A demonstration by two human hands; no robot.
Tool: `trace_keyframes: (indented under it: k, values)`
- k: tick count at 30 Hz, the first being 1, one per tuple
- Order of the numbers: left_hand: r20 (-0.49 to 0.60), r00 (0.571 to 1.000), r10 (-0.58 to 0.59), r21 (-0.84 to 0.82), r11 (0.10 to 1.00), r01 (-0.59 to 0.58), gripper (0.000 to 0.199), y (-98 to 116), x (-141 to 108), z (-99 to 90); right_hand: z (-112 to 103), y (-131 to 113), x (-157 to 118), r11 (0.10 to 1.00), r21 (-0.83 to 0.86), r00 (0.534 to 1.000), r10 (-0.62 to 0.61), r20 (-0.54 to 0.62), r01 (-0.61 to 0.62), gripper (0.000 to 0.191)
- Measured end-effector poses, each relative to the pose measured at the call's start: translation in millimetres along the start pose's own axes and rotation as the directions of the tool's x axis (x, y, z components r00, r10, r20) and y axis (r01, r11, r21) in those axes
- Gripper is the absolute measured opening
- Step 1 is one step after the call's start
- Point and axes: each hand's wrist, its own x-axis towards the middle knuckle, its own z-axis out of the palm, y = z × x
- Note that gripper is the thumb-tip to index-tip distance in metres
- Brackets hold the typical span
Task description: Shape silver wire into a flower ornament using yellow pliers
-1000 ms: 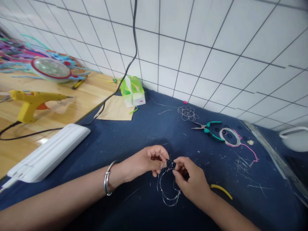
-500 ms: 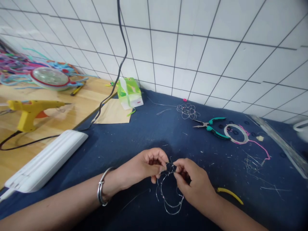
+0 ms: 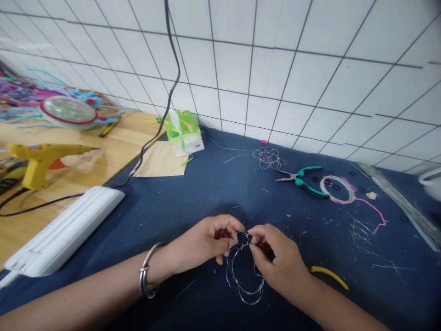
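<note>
A looped silver wire piece (image 3: pixel 248 290) with small pink bits hangs between my two hands above the dark blue cloth. My left hand (image 3: pixel 215 239), below a silver bangle (image 3: pixel 144 273) on the wrist, pinches its upper left part between thumb and fingers. My right hand (image 3: pixel 275 250) pinches the upper right part close by, with a small wire loop between the two sets of fingertips. Under my right wrist lies a yellow handle (image 3: pixel 330 277), its other end hidden.
Teal-handled pliers (image 3: pixel 301 178), a flower-shaped wire piece (image 3: pixel 269 158), a clear ring spool (image 3: pixel 337 189) and wire scraps lie beyond my hands. At left are a white power strip (image 3: pixel 65 230), yellow glue gun (image 3: pixel 39 161) and green packet (image 3: pixel 185 131).
The wire piece has turned slightly between my fingers, and its small upper loop shows more clearly. Both hands keep their pinch. The view has shifted slightly.
</note>
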Motion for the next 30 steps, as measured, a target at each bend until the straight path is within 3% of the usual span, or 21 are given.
trace_keyframes:
  k: [30]
  values:
    - [-0.021, 0.999, -0.026, 0.023, 0.999, 0.026, 0.009, 4.1, -1.4, 1.0, -0.9, -0.2, -1.0, 1.000, 0.010, 0.999, -0.027, -0.026, 0.028, 0.028]
